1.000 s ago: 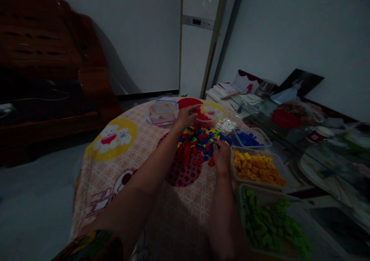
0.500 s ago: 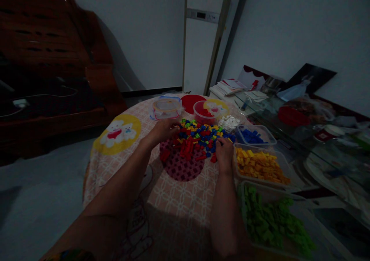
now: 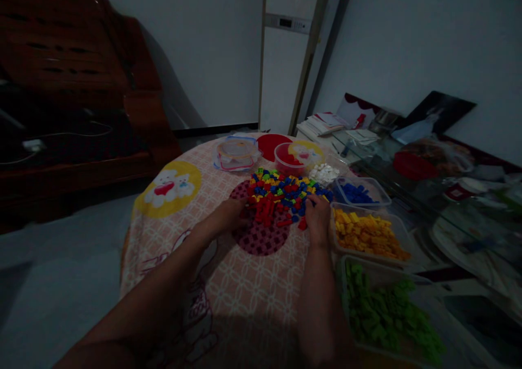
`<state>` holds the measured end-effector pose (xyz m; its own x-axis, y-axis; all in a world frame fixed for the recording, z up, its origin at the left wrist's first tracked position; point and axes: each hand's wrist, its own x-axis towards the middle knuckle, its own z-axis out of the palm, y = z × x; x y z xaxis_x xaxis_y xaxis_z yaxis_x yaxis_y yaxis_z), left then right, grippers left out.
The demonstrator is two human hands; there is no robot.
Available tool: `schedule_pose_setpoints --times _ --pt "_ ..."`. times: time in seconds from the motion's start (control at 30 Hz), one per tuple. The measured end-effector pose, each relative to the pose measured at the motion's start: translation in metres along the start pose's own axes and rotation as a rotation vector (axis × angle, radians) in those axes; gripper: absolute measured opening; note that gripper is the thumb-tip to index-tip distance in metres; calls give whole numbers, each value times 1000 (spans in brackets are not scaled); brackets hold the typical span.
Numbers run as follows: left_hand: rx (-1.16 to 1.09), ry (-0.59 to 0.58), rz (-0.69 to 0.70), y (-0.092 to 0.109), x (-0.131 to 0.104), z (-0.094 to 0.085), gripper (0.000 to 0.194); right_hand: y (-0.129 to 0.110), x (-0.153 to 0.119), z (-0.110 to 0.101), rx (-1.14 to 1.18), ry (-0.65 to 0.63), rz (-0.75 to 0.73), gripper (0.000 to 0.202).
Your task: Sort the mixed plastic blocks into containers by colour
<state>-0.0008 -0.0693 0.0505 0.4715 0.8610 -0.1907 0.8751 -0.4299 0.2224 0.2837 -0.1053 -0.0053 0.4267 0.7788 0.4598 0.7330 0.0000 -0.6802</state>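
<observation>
A mixed heap of small plastic building blocks (image 3: 281,186) in red, blue, yellow and green lies on the tablecloth. My left hand (image 3: 230,215) is low at the heap's left edge, beside the red blocks (image 3: 265,210). Its fingers are apart and point right; the spot beneath the palm is hidden. On the heap's right side is my right hand (image 3: 318,216), thumb and forefinger pinched on what looks like a blue building block (image 3: 312,201). Close to it stand clear boxes of blue blocks (image 3: 358,192), yellow blocks (image 3: 367,233) and green blocks (image 3: 387,309).
Behind the heap are a round tub (image 3: 281,165) with red pieces, white pieces (image 3: 324,174) and stacked lidded containers (image 3: 236,154). A cluttered glass table (image 3: 440,211) adjoins on the right. A wooden bench (image 3: 138,102) stands back left.
My left hand has moved down and toward me, from the heap's upper left to the loose red block at its lower left, now covered. My right hand stays nearly in place.
</observation>
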Motion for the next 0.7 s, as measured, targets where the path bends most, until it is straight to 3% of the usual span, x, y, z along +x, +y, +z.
schedule_pose_setpoints --times 0.17,0.37,0.5,0.6,0.7 --pt "-7 61 43 14 30 5 45 -1 1 0 -6 -7 2 26" --pt "-102 160 129 47 49 5 37 1 1 0 -10 -8 -4 25" --pt "-242 222 179 64 65 -6 42 1 0 0 -5 -2 -14 26" --pt "-376 295 211 66 83 -19 46 0 -1 -1 -6 -15 -9 26" --pt "-515 342 216 61 101 -28 24 -2 -1 -1 -11 -23 -7 26"
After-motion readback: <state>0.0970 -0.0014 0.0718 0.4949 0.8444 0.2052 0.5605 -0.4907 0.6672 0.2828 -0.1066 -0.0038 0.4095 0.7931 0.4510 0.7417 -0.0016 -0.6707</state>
